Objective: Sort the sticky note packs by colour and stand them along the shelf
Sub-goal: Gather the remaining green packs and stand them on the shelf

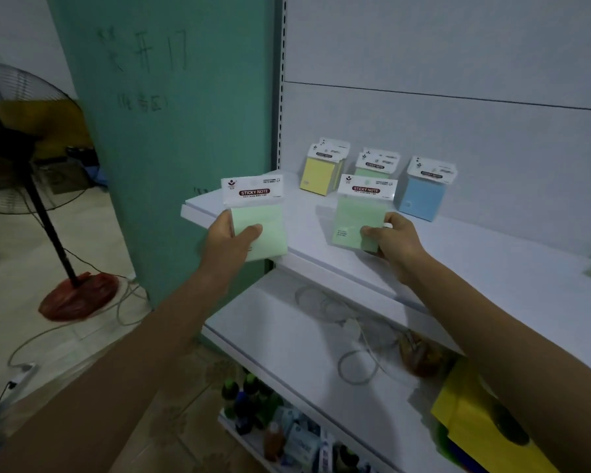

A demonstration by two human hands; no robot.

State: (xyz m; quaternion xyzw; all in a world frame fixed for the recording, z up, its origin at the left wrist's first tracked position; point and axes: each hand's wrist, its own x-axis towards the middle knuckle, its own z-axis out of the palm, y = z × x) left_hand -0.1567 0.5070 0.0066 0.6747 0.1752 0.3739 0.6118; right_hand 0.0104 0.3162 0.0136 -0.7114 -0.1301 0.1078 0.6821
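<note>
Shelving: white shelf point(458, 254) carries a back row of standing packs, with yellow packs point(318, 177) at left, rear green pack point(372, 165) in the middle, blue pack point(422, 198) at right.
Fan point(21, 138): on the floor, far left.
Left hand point(229, 240): thumb and fingers pinch left pack point(270, 233), green, held in the air at the shelf's left front corner.
Right hand point(394, 240): pinches right pack point(355, 220), green, upright before the rear green pack; whether it touches the shelf is unclear.

Glossy clear plastic on sticky note packs point(359, 221), paper header cards point(367, 189); shelf point(458, 254) smooth, matt.
</note>
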